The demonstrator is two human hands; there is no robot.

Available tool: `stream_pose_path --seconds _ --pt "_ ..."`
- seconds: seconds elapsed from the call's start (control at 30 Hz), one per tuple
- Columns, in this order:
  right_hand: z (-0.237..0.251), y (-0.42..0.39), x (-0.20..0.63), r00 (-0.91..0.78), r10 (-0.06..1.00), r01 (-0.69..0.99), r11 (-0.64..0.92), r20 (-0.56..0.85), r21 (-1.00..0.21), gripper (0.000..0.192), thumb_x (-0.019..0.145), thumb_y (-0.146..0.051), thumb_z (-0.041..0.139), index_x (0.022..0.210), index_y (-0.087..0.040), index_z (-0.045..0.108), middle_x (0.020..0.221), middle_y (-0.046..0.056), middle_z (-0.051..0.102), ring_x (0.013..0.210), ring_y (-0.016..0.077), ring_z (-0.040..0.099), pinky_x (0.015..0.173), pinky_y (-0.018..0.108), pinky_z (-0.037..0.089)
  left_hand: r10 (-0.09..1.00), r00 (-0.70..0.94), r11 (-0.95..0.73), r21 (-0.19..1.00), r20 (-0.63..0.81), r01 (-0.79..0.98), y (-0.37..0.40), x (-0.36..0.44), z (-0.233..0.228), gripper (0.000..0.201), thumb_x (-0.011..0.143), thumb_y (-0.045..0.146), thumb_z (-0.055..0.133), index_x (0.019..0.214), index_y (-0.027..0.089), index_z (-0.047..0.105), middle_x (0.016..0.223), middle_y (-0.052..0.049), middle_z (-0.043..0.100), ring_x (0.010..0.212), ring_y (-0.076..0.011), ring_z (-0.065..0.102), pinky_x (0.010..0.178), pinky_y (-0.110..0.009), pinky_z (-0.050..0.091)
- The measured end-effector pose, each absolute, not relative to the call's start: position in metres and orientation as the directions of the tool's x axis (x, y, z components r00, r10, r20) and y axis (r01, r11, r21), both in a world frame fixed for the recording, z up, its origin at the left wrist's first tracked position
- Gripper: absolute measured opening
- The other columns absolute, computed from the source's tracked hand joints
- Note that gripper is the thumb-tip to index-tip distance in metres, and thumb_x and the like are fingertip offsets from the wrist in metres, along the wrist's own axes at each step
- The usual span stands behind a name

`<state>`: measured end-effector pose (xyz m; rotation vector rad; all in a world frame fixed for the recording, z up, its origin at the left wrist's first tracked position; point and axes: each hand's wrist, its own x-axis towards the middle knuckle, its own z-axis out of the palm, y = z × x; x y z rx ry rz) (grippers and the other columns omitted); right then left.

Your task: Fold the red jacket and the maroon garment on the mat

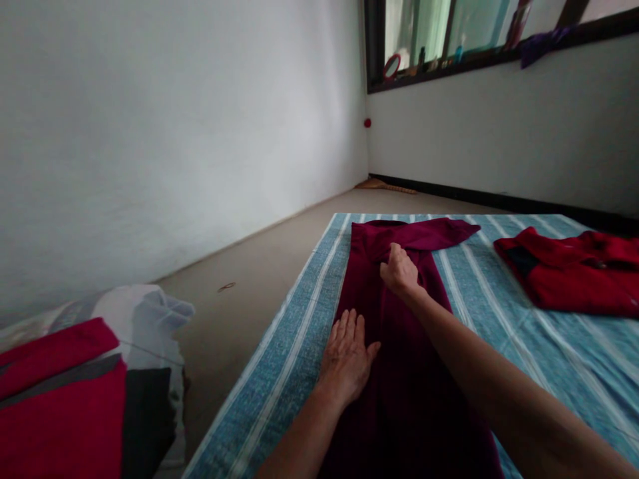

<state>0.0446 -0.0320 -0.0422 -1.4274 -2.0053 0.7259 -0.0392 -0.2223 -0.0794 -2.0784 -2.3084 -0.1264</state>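
I look through one head-worn camera, forward and down along the striped cloth [259, 399] from just behind its near end. The left hand [347, 359] is close below me, the right hand [400, 271] a little farther out. The far wall [479, 133] and its window [449, 33] cross the upper right, slanting, perhaps from a tipped lens.

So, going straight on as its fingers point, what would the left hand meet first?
The left hand would likely first meet more of the dark purple fabric garment beneath it; the right hand looks off that line, though depth is unclear.
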Motion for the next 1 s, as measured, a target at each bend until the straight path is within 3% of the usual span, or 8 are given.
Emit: stream_pose_path --seconds 0.07,0.17,0.4,0.73,0.87,1.0 --pt "-0.045 -0.050 0.044 -0.430 0.873 0.639 0.474 0.230 -0.606 0.041 0.087 -0.023 0.046 0.128 -0.019 0.045 0.128 0.012 0.049 0.121 0.0237 0.042 0.101 0.040 0.031 0.990 -0.106 0.103 0.038 0.089 0.994 -0.222 -0.039 -0.080 0.057 0.092 0.043 0.038 0.137 0.008 0.037 0.146 -0.016 0.033 0.137 -0.0275 0.021 0.110 -0.045 0.026" --pt "-0.060 -0.071 0.042 -0.637 0.734 0.595 0.662 0.235 -0.456 0.037 0.086 -0.029 0.051 0.122 -0.023 0.052 0.131 0.007 0.050 0.126 0.0222 0.036 0.106 0.037 0.024 0.989 -0.111 0.108 0.032 0.096 0.994 -0.221 -0.038 -0.079 0.056 0.092 0.042 0.038 0.137 0.008 0.037 0.145 -0.016 0.034 0.137 -0.0278 0.022 0.110 -0.045 0.026" --pt "-0.074 -0.087 0.044 -0.719 0.672 0.623 0.737 0.178 -0.263 0.047 0.092 -0.036 0.040 0.131 -0.011 0.045 0.142 0.017 0.038 0.134 0.0286 0.026 0.109 0.046 0.014 0.989 -0.112 0.104 0.081 0.098 0.991 -0.221 -0.040 -0.074 0.054 0.091 0.039 0.040 0.136 0.009 0.039 0.144 -0.016 0.037 0.135 -0.0277 0.027 0.108 -0.045 0.028" --pt "-0.075 -0.116 0.058 -0.702 0.696 0.656 0.714 0.148 -0.246 0.050 0.095 -0.038 0.032 0.135 -0.009 0.041 0.143 0.017 0.037 0.135 0.0294 0.025 0.109 0.048 0.016 0.984 -0.102 0.078 0.166 0.143 0.983 -0.220 -0.041 -0.069 0.048 0.086 0.028 0.048 0.129 0.006 0.045 0.139 -0.019 0.042 0.133 -0.0288 0.031 0.108 -0.046 0.029" --pt "-0.070 -0.125 0.064 -0.707 0.688 0.641 0.721 0.162 -0.263 0.046 0.095 -0.035 0.032 0.132 -0.010 0.045 0.140 0.016 0.041 0.134 0.0278 0.029 0.109 0.047 0.016 0.971 -0.101 0.028 0.319 0.217 0.947 -0.218 -0.049 -0.068 0.050 0.081 0.022 0.052 0.128 0.008 0.045 0.137 -0.017 0.046 0.130 -0.0250 0.038 0.107 -0.042 0.033" --pt "-0.073 -0.130 0.071 -0.725 0.671 0.620 0.733 0.152 -0.280 0.045 0.093 -0.036 0.037 0.131 -0.014 0.046 0.142 0.013 0.038 0.135 0.0263 0.026 0.108 0.049 0.020 0.921 -0.239 0.052 0.512 0.308 0.857 -0.217 -0.063 -0.062 0.047 0.082 0.023 0.048 0.127 0.012 0.046 0.132 -0.013 0.052 0.124 -0.0209 0.047 0.106 -0.039 0.036"
